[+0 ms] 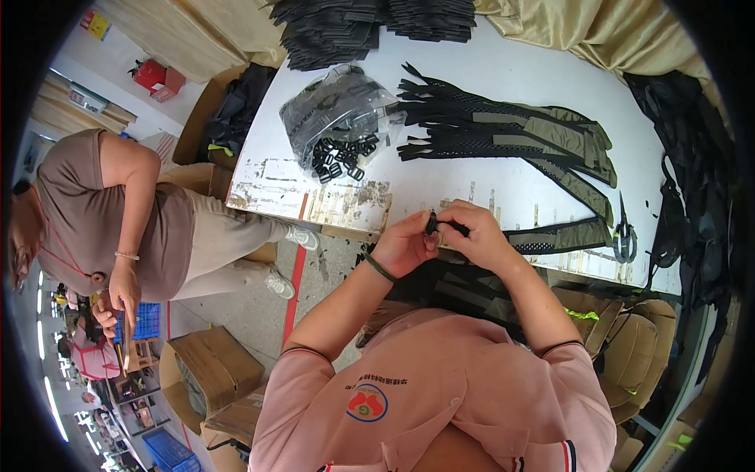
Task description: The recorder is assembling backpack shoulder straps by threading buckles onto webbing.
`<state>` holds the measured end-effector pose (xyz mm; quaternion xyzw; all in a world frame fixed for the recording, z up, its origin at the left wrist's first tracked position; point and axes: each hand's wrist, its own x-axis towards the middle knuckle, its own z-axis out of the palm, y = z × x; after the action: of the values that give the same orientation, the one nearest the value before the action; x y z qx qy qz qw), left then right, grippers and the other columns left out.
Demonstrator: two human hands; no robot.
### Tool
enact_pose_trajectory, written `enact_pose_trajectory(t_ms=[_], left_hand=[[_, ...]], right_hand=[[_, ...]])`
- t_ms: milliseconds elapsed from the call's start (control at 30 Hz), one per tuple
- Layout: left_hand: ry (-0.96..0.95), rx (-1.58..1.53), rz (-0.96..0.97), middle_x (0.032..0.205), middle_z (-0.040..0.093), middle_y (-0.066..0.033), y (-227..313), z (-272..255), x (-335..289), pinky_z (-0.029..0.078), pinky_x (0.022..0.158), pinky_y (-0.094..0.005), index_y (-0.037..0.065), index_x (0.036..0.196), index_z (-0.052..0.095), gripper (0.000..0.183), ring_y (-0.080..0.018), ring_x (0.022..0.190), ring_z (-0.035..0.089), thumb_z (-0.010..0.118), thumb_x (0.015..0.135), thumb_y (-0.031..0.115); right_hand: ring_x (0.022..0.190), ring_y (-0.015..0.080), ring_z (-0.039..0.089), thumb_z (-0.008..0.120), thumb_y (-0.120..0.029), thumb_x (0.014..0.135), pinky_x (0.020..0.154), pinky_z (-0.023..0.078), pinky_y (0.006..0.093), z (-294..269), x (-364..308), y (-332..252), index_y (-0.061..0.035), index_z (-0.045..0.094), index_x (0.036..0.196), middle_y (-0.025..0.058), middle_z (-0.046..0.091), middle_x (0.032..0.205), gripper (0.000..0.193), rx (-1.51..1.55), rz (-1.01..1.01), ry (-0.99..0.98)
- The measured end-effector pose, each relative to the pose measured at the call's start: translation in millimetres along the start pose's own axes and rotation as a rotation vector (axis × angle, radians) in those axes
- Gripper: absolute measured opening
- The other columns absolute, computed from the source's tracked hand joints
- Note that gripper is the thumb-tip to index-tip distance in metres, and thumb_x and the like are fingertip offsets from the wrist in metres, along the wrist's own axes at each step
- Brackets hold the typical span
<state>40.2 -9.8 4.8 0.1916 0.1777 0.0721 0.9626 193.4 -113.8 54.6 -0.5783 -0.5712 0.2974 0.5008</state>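
Observation:
My left hand (403, 245) pinches a small black plastic buckle (431, 223) at the table's near edge. Close beside it, my right hand (476, 236) has its fingers closed on a short black strap (456, 228) that meets the buckle. Whether the strap runs through the buckle is too small to tell. Right of my hands lie several olive and black mesh shoulder straps (543, 134), one reaching down to the near edge by my right wrist. A clear plastic bag (322, 110) of black buckles (342, 157) stands open beyond my left hand, some of them spilling at its mouth.
Scissors (624, 236) lie on the white table (440, 185) at the right. Stacked black pieces (330, 31) sit at the far edge, and black straps (668, 197) hang on the right. Cardboard boxes (224, 362) flank me. Another person (118, 212) stands at the left.

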Motion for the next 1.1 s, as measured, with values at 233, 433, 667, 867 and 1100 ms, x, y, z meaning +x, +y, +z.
enact_pose_trajectory(t_ms=[233, 433, 667, 867, 1100], left_hand=[[0.078, 0.072, 0.094, 0.079, 0.058, 0.0013, 0.2, 9.9, -1.4, 0.043, 0.063, -0.0265, 0.011, 0.091, 0.055, 0.014, -0.0116, 0.065, 0.054, 0.053, 0.094, 0.025], [0.16, 0.235, 0.102, 0.072, 0.057, 0.001, 1.9, 7.8, 1.8, 0.044, 0.056, -0.0259, 0.012, 0.089, 0.054, 0.012, -0.0118, 0.059, 0.055, 0.056, 0.092, 0.023], [0.241, 0.416, 0.232, 0.072, 0.056, -0.0009, 0.4, 32.8, 3.3, 0.047, 0.051, -0.024, 0.009, 0.086, 0.051, 0.015, -0.0113, 0.056, 0.057, 0.056, 0.093, 0.021], [0.286, 0.755, 0.463, 0.077, 0.057, -0.0015, -4.8, 24.6, 12.7, 0.049, 0.056, -0.0228, 0.006, 0.088, 0.049, 0.01, -0.0088, 0.064, 0.057, 0.057, 0.091, 0.011], [0.322, 0.763, 0.606, 0.078, 0.062, -0.0018, -7.2, 35.7, 10.9, 0.048, 0.061, -0.0211, 0.003, 0.083, 0.057, 0.008, -0.0066, 0.067, 0.057, 0.064, 0.085, 0.006]], right_hand=[[0.071, 0.0209, 0.059, 0.062, -0.005, 0.081, 0.066, 0.046, 0.029, 3.3, -4.1, 6.5, 0.0, 0.061, 0.088, 0.0099, 0.059, 0.078, 0.009, -0.056, -0.015, -0.019], [0.072, 0.0103, 0.058, 0.064, -0.003, 0.079, 0.069, 0.046, 0.0249, 7.7, -9.7, 7.4, -0.0031, 0.063, 0.092, 0.0056, 0.061, 0.078, 0.013, 0.561, 0.276, 0.136], [0.073, 0.0251, 0.057, 0.065, 0.0, 0.074, 0.077, 0.044, 0.0324, -0.9, -5.9, 0.8, -0.0066, 0.065, 0.092, 0.0073, 0.06, 0.081, 0.019, -0.26, -0.151, 0.115], [0.071, 0.0199, 0.054, 0.065, 0.002, 0.073, 0.071, 0.043, 0.0282, 0.0, -11.8, -7.8, -0.0051, 0.065, 0.088, 0.0056, 0.056, 0.075, 0.017, -0.088, -0.11, 0.16], [0.065, 0.0029, 0.049, 0.067, 0.007, 0.075, 0.059, 0.041, 0.0166, 2.5, -15.3, 7.3, -0.0055, 0.052, 0.087, -0.0037, 0.053, 0.073, 0.023, 0.537, 0.391, 0.146]])
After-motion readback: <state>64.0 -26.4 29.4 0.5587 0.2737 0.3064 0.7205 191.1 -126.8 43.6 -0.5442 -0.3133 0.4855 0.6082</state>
